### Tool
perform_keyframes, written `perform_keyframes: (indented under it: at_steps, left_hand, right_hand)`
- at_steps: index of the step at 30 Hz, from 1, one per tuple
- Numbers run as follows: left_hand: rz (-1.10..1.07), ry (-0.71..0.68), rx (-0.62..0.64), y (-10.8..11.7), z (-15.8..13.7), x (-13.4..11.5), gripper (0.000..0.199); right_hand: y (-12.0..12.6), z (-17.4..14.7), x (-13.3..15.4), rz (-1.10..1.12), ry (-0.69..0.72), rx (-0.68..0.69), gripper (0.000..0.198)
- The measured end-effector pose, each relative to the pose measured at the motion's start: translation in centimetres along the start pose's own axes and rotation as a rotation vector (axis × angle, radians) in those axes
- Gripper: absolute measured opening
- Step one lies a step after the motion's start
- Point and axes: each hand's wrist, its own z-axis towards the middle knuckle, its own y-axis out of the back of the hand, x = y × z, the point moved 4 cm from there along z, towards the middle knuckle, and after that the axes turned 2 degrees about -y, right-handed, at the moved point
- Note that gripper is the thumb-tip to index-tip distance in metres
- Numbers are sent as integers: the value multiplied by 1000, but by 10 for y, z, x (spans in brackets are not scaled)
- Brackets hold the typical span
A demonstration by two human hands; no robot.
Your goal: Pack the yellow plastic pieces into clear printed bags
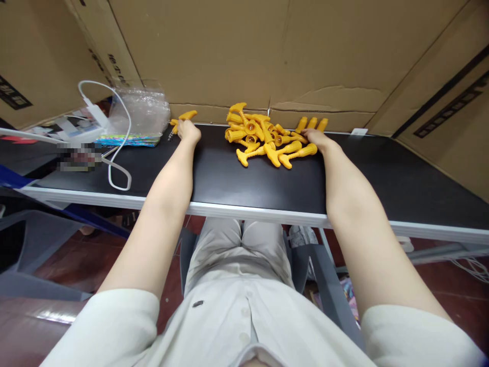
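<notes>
My left hand (189, 132) is at the left of the black table, its fingers curled at a yellow T-handled corkscrew (188, 115). Another yellow piece and a metal spiral (170, 134) show just left of those fingers. My right hand (316, 137) lies low at the right end of a heap of yellow T-handled corkscrews (263, 132), fingers stretched toward the heap and partly hidden. Whether it touches a piece is hard to see. Right behind it, several yellow ribbed sleeves (312, 123) stand upright in a row against the cardboard.
Cardboard walls (244, 56) close off the table's back and sides. At left lie clear plastic bags (143, 109) on colourful packets (133, 140), with a white cable (128, 122) looping over the surface. The table's metal front edge (260, 211) runs before my lap.
</notes>
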Motion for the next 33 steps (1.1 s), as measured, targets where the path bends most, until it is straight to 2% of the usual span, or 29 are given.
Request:
perform_keyframes:
  at_steps: [5, 9, 14, 20, 23, 27, 33]
  left_hand:
    - [48, -48, -21, 2, 6, 15, 54]
    - [167, -25, 13, 1, 7, 26, 63]
    - [270, -34, 45, -3, 12, 29, 76]
    - [220, -51, 20, -4, 15, 32, 71]
    - [245, -64, 24, -2, 11, 29, 67]
    - [300, -57, 24, 1, 5, 24, 66]
    - [205, -58, 23, -1, 8, 29, 61]
  right_hand:
    - [0, -3, 2, -18, 18, 8, 40]
    - [-1, -5, 5, -48, 18, 20, 47]
    - [11, -15, 0, -69, 33, -40, 48]
    - [22, -27, -15, -74, 1, -119, 46]
    - [20, -26, -19, -9, 3, -62, 48]
    - [21, -27, -18, -23, -14, 37, 42]
    - [22, -36, -16, -82, -23, 86, 48]
